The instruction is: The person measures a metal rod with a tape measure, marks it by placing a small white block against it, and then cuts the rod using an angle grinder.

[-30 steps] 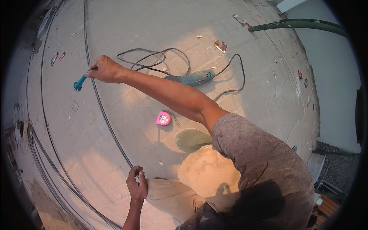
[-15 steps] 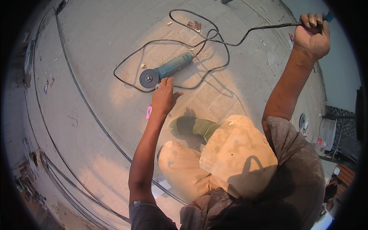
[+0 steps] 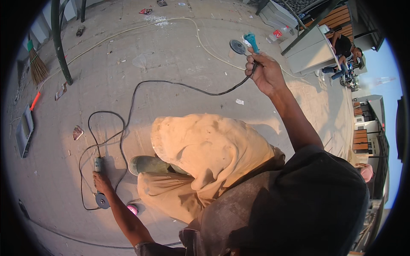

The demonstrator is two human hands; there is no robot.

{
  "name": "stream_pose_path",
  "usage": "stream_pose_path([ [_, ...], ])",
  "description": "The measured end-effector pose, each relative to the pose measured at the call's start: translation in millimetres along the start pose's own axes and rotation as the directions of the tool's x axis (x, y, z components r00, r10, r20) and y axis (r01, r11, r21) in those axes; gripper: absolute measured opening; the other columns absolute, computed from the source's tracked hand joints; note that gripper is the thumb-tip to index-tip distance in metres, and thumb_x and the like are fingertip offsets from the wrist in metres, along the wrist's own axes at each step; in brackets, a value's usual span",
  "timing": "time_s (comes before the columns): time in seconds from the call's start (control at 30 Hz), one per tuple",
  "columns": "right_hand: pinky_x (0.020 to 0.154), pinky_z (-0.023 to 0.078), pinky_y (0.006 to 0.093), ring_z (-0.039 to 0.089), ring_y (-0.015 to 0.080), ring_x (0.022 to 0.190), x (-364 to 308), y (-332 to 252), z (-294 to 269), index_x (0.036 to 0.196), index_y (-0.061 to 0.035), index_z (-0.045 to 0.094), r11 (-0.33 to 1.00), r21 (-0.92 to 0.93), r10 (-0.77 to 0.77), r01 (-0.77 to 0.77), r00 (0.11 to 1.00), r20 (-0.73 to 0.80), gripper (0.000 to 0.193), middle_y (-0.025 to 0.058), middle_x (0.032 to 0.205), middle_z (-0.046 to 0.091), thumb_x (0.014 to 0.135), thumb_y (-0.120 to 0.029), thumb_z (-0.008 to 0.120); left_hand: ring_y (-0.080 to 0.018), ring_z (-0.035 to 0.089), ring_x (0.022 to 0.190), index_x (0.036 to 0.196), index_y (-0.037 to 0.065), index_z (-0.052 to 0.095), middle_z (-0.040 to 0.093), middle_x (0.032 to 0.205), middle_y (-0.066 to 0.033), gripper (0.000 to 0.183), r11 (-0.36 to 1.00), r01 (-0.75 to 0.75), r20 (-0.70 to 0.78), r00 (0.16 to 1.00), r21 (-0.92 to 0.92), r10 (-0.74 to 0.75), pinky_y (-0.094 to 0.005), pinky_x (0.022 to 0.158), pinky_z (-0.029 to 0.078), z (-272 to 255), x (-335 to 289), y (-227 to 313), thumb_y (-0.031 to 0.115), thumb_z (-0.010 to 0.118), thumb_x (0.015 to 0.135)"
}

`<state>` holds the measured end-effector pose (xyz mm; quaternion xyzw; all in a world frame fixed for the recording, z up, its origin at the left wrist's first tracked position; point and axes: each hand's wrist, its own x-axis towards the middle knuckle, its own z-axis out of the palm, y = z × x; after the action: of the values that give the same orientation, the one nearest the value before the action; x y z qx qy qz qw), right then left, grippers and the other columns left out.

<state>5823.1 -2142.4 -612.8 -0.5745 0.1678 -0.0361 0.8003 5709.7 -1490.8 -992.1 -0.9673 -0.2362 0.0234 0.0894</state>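
My left hand [image 3: 101, 181] is closed around the body of a teal angle grinder [image 3: 98, 164] on the ground at the lower left. The grinder's dark disc [image 3: 102, 201] shows just below my fingers. Out at the upper right, my right hand [image 3: 267, 73] grips the black power cord [image 3: 183, 86] close to its end, where a teal plug [image 3: 251, 42] sticks up past the fingers. From there the cord sags to the ground and loops around the grinder. Beside my left forearm lies a round pink object [image 3: 133, 209].
A pale hose [image 3: 198, 36] crosses the ground beyond. A dark round disc [image 3: 238, 47] and a plastic bottle [image 3: 277, 34] lie near the right hand. At left are a broom [image 3: 37, 66], a dark green post [image 3: 61, 47] and a grey tray [image 3: 24, 133]. People sit far right.
The view has swung to the right. My left hand has gone from touching the grinder near its disc to gripping its body. My right hand still holds the cord, with the plug now showing.
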Motion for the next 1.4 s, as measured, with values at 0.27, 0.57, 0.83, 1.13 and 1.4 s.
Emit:
stream_pose_path([
  [0.27, 0.055, 0.043, 0.0280, 0.052, 0.0121, 0.057, 28.5, 142.3, -79.9, 0.107, -0.0038, 0.057, 0.965, -0.001, 0.255, -0.262, 0.941, -0.223, 0.021, 0.0008, 0.070, 0.054, 0.098, -0.023, 0.055, -0.0362, 0.069, 0.088, 0.103, 0.004, 0.054, 0.068, 0.095, -0.0164, 0.026, 1.000, -0.008, 0.163, 0.987, 0.005, 0.007, -0.0497, 0.075, 0.054, -11.5, 11.8, 10.4, 0.027, 0.048, 0.094],
  [0.57, 0.065, 0.047, 0.0276, 0.060, 0.0128, 0.069, 15.8, 122.5, -196.6, 0.112, -0.0034, 0.057, 0.981, -0.049, 0.151, -0.187, 0.898, -0.414, 0.024, 0.0024, 0.079, 0.060, 0.100, -0.024, 0.053, -0.0426, 0.064, 0.102, 0.112, -0.005, 0.057, 0.065, 0.107, -0.0254, 0.038, 0.996, 0.059, 0.373, 0.925, 0.067, -0.080, -0.0493, 0.085, 0.051, -41.0, 19.8, 43.9, 0.027, 0.054, 0.092],
  [0.83, 0.074, 0.049, 0.0319, 0.062, 0.0161, 0.084, 36.4, 60.1, -238.6, 0.096, -0.0050, 0.066, 0.817, -0.406, 0.316, -0.410, 0.907, -0.279, 0.028, 0.0050, 0.092, 0.065, 0.089, -0.032, 0.069, -0.0419, 0.060, 0.113, 0.128, -0.011, 0.052, 0.061, 0.120, -0.0314, 0.053, 0.834, -0.345, 0.315, 0.808, -0.430, 0.497, -0.0431, 0.095, 0.048, -144.9, 40.0, 198.4, 0.028, 0.060, 0.092],
  [1.13, 0.059, 0.056, 0.0301, 0.067, 0.0184, 0.068, 161.3, 137.8, -107.9, 0.093, 0.0043, 0.066, 0.963, -0.141, 0.269, -0.230, 0.863, 0.428, 0.027, 0.0110, 0.080, 0.068, 0.091, -0.022, 0.068, -0.0205, 0.066, 0.078, 0.141, 0.000, 0.039, 0.065, 0.113, -0.0105, 0.063, 0.078, 0.255, 0.190, 0.453, -0.964, 0.871, -0.0380, 0.070, 0.054, -287.9, -63.6, 551.2, 0.047, 0.049, 0.100],
  [1.4, 0.091, 0.050, 0.0439, 0.060, 0.0367, 0.106, 266.2, 198.8, -464.8, 0.113, -0.0046, 0.062, 0.387, -0.893, -0.317, -0.231, 0.876, -0.364, 0.030, 0.0211, 0.118, 0.058, 0.083, -0.006, 0.054, -0.0067, 0.038, 0.043, 0.125, 0.001, 0.049, 0.059, 0.072, -0.0060, 0.037, 0.297, 0.490, 0.519, 0.418, -0.820, 0.745, -0.0221, 0.039, 0.031, -229.3, -98.0, 665.4, 0.031, 0.047, 0.104],
])
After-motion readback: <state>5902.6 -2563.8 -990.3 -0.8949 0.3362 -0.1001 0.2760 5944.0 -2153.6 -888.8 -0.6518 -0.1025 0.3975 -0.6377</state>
